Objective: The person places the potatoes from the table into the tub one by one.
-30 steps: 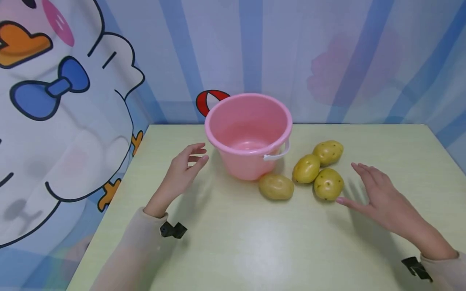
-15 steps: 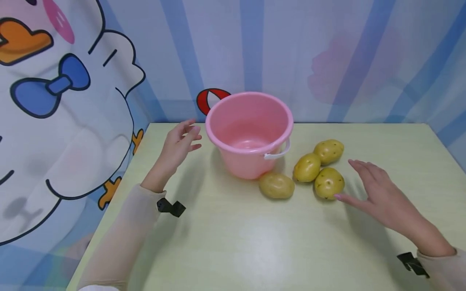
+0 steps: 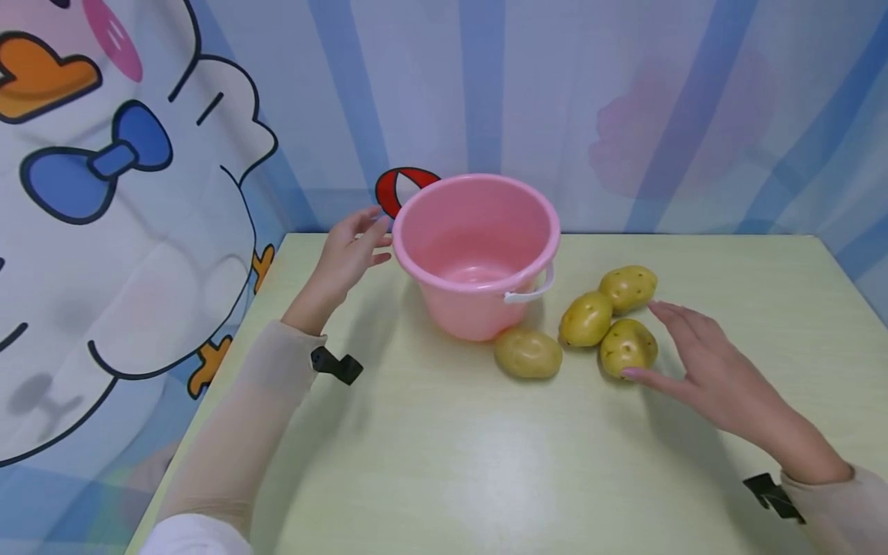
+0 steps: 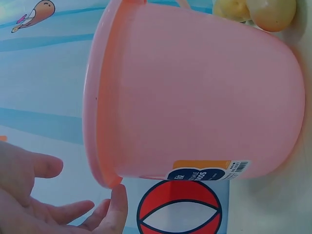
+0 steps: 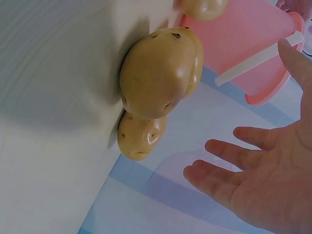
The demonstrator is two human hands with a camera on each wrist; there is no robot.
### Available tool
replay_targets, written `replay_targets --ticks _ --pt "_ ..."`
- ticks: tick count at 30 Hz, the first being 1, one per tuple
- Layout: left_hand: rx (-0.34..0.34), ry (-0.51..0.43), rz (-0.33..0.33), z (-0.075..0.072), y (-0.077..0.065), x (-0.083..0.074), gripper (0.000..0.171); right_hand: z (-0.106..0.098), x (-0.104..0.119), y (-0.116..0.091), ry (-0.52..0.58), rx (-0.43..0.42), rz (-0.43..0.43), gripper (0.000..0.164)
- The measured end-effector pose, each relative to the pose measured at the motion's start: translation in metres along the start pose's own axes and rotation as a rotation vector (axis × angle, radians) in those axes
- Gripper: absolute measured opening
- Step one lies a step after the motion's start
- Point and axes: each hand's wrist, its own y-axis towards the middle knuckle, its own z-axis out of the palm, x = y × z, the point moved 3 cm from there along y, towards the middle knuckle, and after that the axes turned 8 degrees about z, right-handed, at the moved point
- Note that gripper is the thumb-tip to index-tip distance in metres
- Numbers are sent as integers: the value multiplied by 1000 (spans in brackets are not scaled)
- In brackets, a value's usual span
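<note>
Table [image 3: 430,462]: pale, bearing a pink bucket [image 3: 461,312]
Left hand [image 3: 347,250]: loosely spread, at the bucket's left rim
Right hand [image 3: 718,378]: wide, right of the bucket, beside three potatoes [image 3: 586,319]
Fourth potato [image 3: 529,354]: by the bucket's front base

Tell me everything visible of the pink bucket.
The pink bucket looks like glossy plastic, with a thick rim and walls tapering downward. Its white handle hangs below the rim at right, and the left wrist view shows a barcode label. It stands upright near the back of the table, nothing visible inside. The left hand is at its rim and a potato lies by its base; contact with either is unclear.
</note>
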Motion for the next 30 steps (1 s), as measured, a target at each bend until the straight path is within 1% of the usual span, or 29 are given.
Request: replay_targets --ticks 5,9,16,23,27,30 --pt "25 -5 -20 2 7 -2 57 2 4 1 12 7 -2 97" --pt "30 -2 -30 4 12 -4 57 3 7 2 16 17 -18 96" --pt "35 41 -31 8 20 -5 57 5 12 7 38 31 -31 95" --pt "47 169 -21 13 28 -4 56 8 17 8 47 55 -29 94" --pt "66 255 8 17 33 -5 56 9 19 9 52 54 -36 93" --pt "64 326 27 20 37 -5 55 11 22 12 48 59 -45 92"
